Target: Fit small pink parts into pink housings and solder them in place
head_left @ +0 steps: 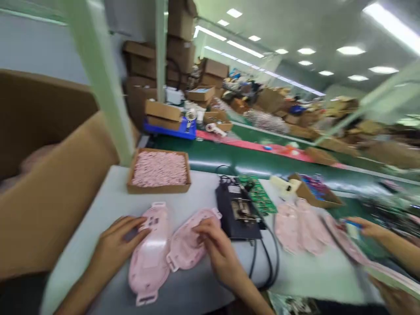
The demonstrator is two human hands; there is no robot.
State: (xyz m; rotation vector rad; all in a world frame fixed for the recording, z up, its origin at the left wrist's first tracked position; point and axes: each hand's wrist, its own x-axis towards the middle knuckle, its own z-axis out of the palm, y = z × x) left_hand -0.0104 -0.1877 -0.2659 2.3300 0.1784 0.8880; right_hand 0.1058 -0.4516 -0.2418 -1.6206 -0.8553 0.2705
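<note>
Head view: on the desk (108, 210), toward its left edge, lie a longer pink shell (151, 262) and a shorter pink shell (182, 247). The left hand (114, 243), thumb and fingers apart, touches the longer shell. The right hand (221, 253) has its fingertips bunched over the shorter shell; whether they pinch a part, I cannot tell. The step seems to be fingertip work inside that shell; the next move likely calls for keeping it steady.

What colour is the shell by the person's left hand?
The shell is pale pink, best seen in the head view.
</note>
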